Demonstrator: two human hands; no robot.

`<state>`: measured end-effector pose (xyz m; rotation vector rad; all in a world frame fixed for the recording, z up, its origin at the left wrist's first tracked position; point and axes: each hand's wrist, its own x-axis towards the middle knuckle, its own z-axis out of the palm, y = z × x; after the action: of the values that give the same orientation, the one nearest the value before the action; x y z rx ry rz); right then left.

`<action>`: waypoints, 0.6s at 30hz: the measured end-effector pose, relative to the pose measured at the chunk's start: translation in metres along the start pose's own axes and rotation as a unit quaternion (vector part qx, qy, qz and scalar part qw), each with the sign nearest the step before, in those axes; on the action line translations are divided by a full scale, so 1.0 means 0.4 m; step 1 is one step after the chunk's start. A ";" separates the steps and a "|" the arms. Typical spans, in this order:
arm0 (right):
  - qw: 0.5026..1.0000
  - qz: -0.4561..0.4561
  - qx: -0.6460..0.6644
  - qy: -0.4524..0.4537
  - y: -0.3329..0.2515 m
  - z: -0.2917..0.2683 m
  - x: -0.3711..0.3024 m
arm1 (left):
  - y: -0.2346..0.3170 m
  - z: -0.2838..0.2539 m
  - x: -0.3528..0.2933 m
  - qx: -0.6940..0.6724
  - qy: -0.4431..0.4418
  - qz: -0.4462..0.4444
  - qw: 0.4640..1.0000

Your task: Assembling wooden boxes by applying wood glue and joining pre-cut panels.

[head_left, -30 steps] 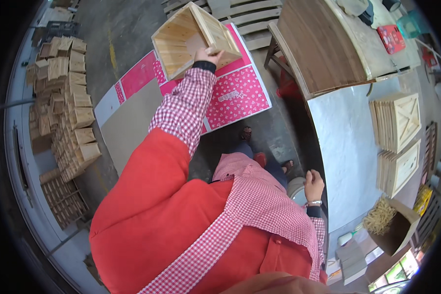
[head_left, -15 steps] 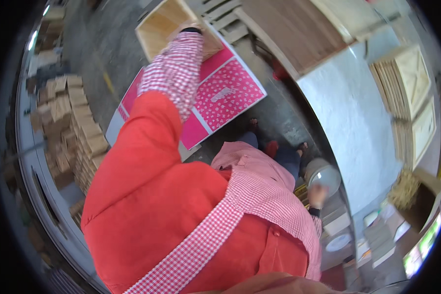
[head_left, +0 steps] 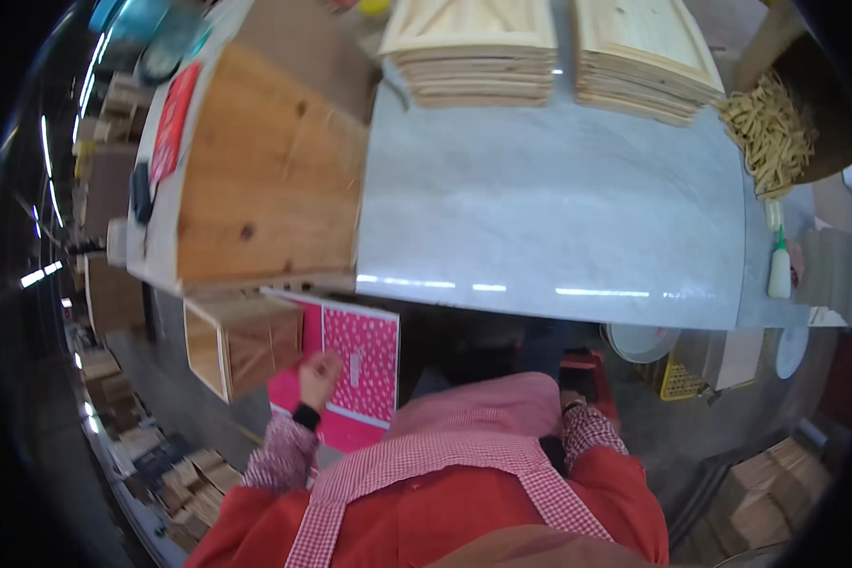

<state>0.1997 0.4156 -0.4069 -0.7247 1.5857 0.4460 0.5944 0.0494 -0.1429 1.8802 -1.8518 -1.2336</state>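
My left hand (head_left: 320,377) is raised over a pink patterned carton (head_left: 362,364), its fingers curled in with nothing seen in them. Just beyond that hand, to its left, a small wooden crate (head_left: 256,343) with a crossed-slat side rests at the carton's left edge, apart from my fingers. Low at my right side is my right hand (head_left: 570,401), beside a red stool or seat (head_left: 592,374). Its fingers are hidden, so I cannot tell whether it grips anything.
A pale-topped table (head_left: 549,208) spans the front, bearing stacks of wooden panels (head_left: 471,71), a brown board (head_left: 265,180), a heap of wooden strips (head_left: 772,133) and a glue bottle (head_left: 779,270). Under its right side are a pale basin (head_left: 642,343) and a yellow crate (head_left: 682,379).
My view has swung to face the table. My left hand has come away from the wooden crate and drawn back; my right hand has left the round pale basin and moved in toward my body.
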 end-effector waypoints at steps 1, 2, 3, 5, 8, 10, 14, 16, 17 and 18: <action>0.998 -0.023 0.032 -0.044 0.042 0.035 0.070 | 0.125 0.078 -0.007 0.105 -0.071 0.025 0.992; 0.997 -0.036 0.045 -0.048 0.017 0.010 0.086 | 0.259 0.137 -0.018 0.168 -0.105 0.162 0.967; 0.996 -0.058 0.053 -0.029 -0.005 -0.019 0.099 | 0.394 0.200 -0.001 0.225 -0.141 0.295 0.918; 0.993 -0.099 0.057 0.010 -0.030 -0.110 0.097 | 0.639 0.322 0.057 0.288 -0.173 0.437 0.834; 0.984 -0.146 0.071 0.076 -0.047 -0.209 0.094 | 0.933 0.509 0.182 0.291 -0.147 0.548 0.771; 0.978 -0.150 0.087 0.117 -0.033 -0.260 0.088 | 1.111 0.646 0.286 0.318 -0.086 0.650 0.685; 0.960 -0.174 0.086 0.202 -0.008 -0.323 0.096 | 1.451 0.856 0.370 0.354 0.015 0.698 0.622; 0.948 -0.188 0.075 0.246 0.003 -0.346 0.095 | 1.550 0.929 0.410 0.368 0.228 0.821 0.373; 0.943 -0.189 0.072 0.265 0.015 -0.349 0.091 | 1.579 0.965 0.411 0.361 0.223 0.824 0.376; 0.934 -0.203 0.062 0.286 0.013 -0.369 0.094 | 1.605 0.975 0.411 0.400 0.105 0.787 0.458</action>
<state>0.0863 0.3147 -0.4222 -1.1219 1.9123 -0.1928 -0.1553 -0.0626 -0.0147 -0.3172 -2.6664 0.6090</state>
